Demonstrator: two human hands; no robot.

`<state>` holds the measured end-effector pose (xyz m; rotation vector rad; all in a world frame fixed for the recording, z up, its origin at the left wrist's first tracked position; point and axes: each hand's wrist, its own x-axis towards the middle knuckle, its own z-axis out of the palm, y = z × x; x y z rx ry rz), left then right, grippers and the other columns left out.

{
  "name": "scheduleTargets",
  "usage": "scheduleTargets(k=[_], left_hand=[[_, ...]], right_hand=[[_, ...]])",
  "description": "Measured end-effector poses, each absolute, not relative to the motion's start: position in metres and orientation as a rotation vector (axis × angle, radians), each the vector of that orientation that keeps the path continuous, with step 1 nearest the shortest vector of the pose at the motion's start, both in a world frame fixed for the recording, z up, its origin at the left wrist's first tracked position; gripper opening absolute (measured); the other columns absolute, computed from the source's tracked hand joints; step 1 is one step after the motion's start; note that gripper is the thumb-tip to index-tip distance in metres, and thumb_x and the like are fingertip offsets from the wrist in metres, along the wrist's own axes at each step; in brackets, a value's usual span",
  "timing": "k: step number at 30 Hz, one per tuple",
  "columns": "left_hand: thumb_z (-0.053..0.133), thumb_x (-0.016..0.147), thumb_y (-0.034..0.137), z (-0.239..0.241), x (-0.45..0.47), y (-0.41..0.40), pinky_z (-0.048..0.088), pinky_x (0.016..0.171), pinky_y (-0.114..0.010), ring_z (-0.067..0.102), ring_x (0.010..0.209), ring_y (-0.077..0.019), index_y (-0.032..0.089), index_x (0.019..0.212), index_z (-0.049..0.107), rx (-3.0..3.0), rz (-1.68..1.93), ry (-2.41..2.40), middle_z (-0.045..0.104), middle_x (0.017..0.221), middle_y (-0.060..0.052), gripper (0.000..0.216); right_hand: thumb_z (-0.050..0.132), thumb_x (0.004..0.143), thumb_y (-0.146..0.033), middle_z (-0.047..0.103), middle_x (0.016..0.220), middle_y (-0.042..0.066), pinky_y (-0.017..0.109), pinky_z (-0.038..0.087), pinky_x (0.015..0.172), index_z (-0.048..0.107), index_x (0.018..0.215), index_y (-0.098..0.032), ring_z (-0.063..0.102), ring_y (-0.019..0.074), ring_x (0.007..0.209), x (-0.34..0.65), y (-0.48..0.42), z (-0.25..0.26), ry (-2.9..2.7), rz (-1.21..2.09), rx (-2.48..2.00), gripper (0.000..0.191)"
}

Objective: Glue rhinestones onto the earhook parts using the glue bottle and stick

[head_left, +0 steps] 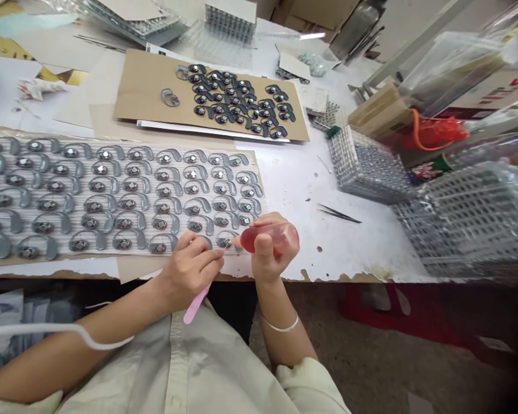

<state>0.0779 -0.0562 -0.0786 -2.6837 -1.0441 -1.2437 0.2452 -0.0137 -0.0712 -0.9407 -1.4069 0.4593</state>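
My left hand (192, 264) is closed in a pinch round a thin pink stick (196, 305), its tip near a grey hook-shaped piece (224, 238) at the near right corner of a long sheet (125, 195). That sheet carries several rows of grey hook-shaped pieces with shiny round centres. My right hand (265, 253) is wrapped round a small red squeeze bottle (276, 237), whose nozzle points left toward the same piece. A bracelet sits on my right wrist.
A brown card (142, 92) further back holds several darker hook pieces. Black tweezers (339, 214) lie on the white table to the right. Clear trays of small shiny parts (366, 167) and a stack of plastic trays (470, 218) stand at the right. The table edge runs just below my hands.
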Motion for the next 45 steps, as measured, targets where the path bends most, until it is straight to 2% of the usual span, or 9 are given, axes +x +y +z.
scheduleTargets(k=[6,17,26,33,45], left_hand=[[0.053,0.087,0.008,-0.0804,0.0796,-0.0562,0.036,0.07,-0.036,0.054,0.072,-0.0167,0.013,0.082,0.06,-2.668,-1.223,-1.039,0.071,0.087,-0.008,0.01],[0.053,0.088,0.008,-0.0784,0.0788,-0.0546,0.037,0.07,-0.035,0.053,0.074,-0.0168,0.013,0.077,0.06,-2.666,-1.247,-1.057,0.071,0.084,-0.006,0.013],[0.054,0.088,0.008,-0.0848,0.0783,-0.0566,0.038,0.072,-0.038,0.053,0.075,-0.0174,0.013,0.082,0.059,-2.708,-1.252,-1.084,0.071,0.09,-0.006,0.009],[0.055,0.085,0.006,-0.0836,0.0783,-0.056,0.037,0.07,-0.036,0.051,0.072,-0.017,0.013,0.081,0.059,-2.704,-1.257,-1.086,0.071,0.088,-0.006,0.009],[0.053,0.087,0.008,-0.0855,0.078,-0.0563,0.036,0.072,-0.037,0.052,0.072,-0.0163,0.015,0.082,0.058,-2.723,-1.249,-1.118,0.07,0.087,-0.005,0.01]], right_hand=[[0.062,0.081,-0.033,0.058,0.07,0.002,0.035,0.048,0.059,0.058,0.078,-0.02,0.057,0.0179,0.065,0.2453,-0.014,-0.0733,-1.553,0.375,-0.92,0.014],[0.062,0.08,-0.034,0.059,0.069,0.002,0.036,0.05,0.057,0.06,0.08,-0.019,0.059,0.018,0.063,0.2429,-0.017,-0.0774,-1.529,0.368,-0.991,0.015],[0.06,0.082,-0.037,0.059,0.069,0.002,0.035,0.05,0.054,0.059,0.08,-0.02,0.058,0.0177,0.064,0.2421,-0.0177,-0.0784,-1.532,0.28,-0.965,0.017],[0.061,0.082,-0.031,0.058,0.067,0.001,0.033,0.047,0.054,0.058,0.078,-0.02,0.057,0.0168,0.064,0.2412,-0.017,-0.0747,-1.576,0.253,-0.925,0.011],[0.062,0.081,-0.031,0.059,0.068,0.001,0.034,0.049,0.055,0.059,0.08,-0.02,0.057,0.0171,0.064,0.2424,-0.0177,-0.0764,-1.552,0.214,-0.95,0.011]])
